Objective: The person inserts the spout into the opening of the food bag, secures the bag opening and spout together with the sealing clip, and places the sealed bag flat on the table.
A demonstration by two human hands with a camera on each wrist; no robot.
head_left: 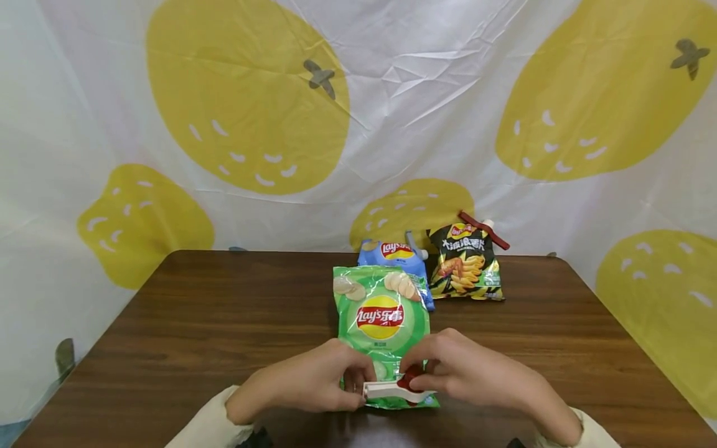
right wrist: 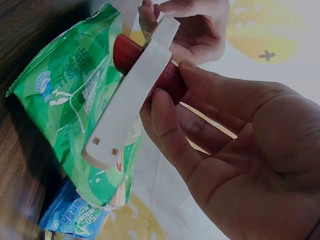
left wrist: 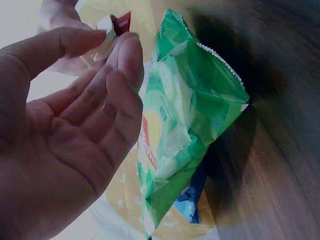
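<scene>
My right hand pinches the red part of a white-and-red plastic clip between thumb and fingers. The clip's long white arm has two small square holes near one end, visible in the right wrist view. At its other end, the thumb and index finger of my left hand pinch the white tip; the remaining fingers curve loosely. Just behind the clip is a green Lay's chip bag, its lower part overlapped by both hands in the head view.
Behind the green bag, a blue Lay's bag shows partly, with a white cap beside its top. To its right a black chip bag carries a red strip clip. All are on a dark wooden table before a fruit-print cloth.
</scene>
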